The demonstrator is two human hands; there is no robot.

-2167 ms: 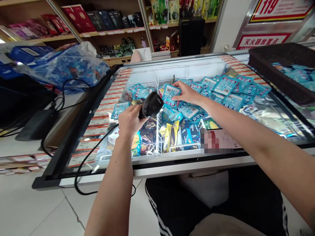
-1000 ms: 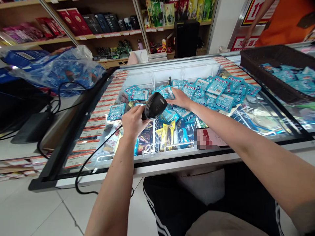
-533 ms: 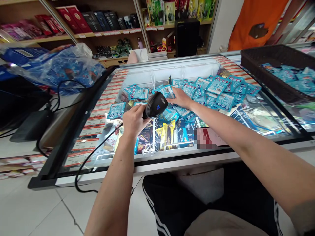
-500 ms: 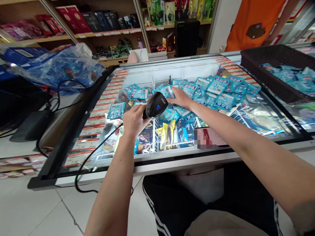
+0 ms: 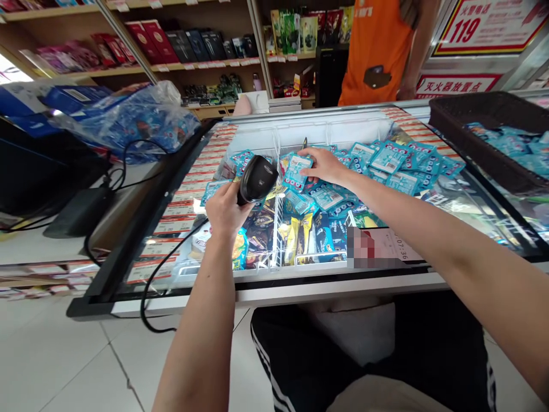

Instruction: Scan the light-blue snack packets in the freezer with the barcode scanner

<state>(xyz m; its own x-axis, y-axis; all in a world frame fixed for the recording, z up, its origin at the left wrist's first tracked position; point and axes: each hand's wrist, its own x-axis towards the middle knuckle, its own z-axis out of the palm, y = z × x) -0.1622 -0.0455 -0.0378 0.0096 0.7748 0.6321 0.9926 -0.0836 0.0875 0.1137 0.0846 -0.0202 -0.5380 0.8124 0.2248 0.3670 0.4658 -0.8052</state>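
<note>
My left hand (image 5: pixel 223 209) is wrapped round the handle of a black corded barcode scanner (image 5: pixel 255 178), whose head points toward a teal packet (image 5: pixel 295 170). My right hand (image 5: pixel 325 165) pinches that packet at its right edge, just above a spread of several like teal packets (image 5: pixel 388 166) lying on the glass lid of a chest freezer (image 5: pixel 274 280). The packet's barcode label faces up toward the scanner.
A dark basket (image 5: pixel 489 131) with more teal packets sits at the right. A clear bag of blue packs (image 5: pixel 128 117) and a black box with cables (image 5: pixel 79 212) lie left. A person in an orange top (image 5: pixel 377 51) stands behind the freezer. Shelves line the back wall.
The scanner head has tipped down and left. My right hand has lifted the teal packet slightly. The person in orange has stepped left, to behind the freezer.
</note>
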